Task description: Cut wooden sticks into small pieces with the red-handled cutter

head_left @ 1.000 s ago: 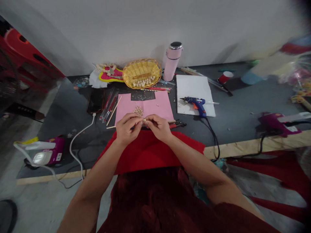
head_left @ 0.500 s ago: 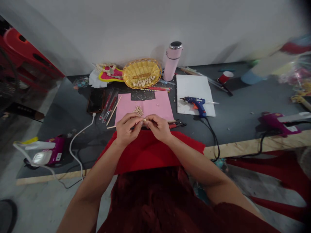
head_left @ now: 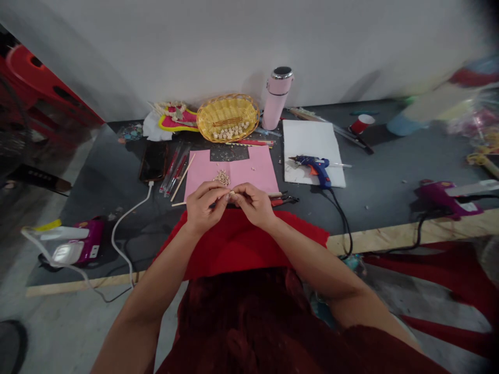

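My left hand (head_left: 206,205) and my right hand (head_left: 253,204) meet fingertip to fingertip over the near edge of a pink paper sheet (head_left: 253,171). Pinched between them is a small pale beige piece (head_left: 233,192), too small to name more exactly; both hands are closed on it. Just beyond my fingers, a little heap of similar pale pieces (head_left: 222,177) lies on the paper. Beneath my wrists a red cloth (head_left: 241,244) hangs over the table's front edge. Partly hidden behind my right hand are red-handled pliers (head_left: 284,200).
A wicker basket (head_left: 228,111) holding more pale pieces stands at the back, beside a pink flask (head_left: 277,98). To the right, a blue glue gun (head_left: 317,167) lies on a white board (head_left: 312,136). On the left are a phone (head_left: 153,162) on its cable and a purple power strip (head_left: 89,240).
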`<state>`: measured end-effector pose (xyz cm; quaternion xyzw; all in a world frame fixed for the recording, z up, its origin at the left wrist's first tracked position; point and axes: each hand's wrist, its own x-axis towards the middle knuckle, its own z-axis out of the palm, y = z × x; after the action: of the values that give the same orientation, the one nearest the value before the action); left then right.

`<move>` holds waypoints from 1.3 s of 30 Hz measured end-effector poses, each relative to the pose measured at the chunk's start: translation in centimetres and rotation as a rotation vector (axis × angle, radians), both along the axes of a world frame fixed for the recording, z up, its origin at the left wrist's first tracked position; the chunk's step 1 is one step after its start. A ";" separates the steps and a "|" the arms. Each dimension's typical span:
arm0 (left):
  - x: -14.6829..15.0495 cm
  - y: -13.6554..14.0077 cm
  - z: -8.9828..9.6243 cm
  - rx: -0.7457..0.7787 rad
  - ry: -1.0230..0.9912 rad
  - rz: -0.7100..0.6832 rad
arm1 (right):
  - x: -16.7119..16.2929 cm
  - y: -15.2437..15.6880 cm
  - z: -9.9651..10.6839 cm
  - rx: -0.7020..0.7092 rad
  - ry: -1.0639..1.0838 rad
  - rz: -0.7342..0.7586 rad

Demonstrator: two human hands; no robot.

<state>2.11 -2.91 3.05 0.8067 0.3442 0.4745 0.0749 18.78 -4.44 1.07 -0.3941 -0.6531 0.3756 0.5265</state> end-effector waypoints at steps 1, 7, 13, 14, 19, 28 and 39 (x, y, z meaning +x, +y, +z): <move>0.0 0.0 0.0 0.002 0.000 0.000 | 0.0 0.0 0.0 0.001 -0.002 0.002; 0.0 0.1 0.0 0.004 0.000 -0.001 | 0.1 0.0 0.0 0.012 -0.023 0.002; 0.0 0.1 -0.1 0.009 0.001 0.003 | 0.1 0.0 0.1 0.000 -0.028 0.002; 0.0 0.1 -0.1 0.005 0.006 0.005 | 0.1 0.0 0.0 -0.001 -0.028 0.003; 0.0 0.0 0.0 -0.003 0.009 0.012 | 0.1 0.0 0.0 -0.012 -0.028 0.015; 0.2 0.1 -0.5 -0.052 0.050 0.032 | 0.2 0.2 0.2 -0.035 -0.081 -0.045; 0.1 1.2 -3.4 -0.101 0.385 0.191 | 1.5 1.7 -0.8 -0.029 -0.521 -0.184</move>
<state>2.20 -1.67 -0.36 0.8413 0.4503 0.2990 0.0027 20.23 -2.69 0.31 -0.5423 -0.7226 0.2215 0.3670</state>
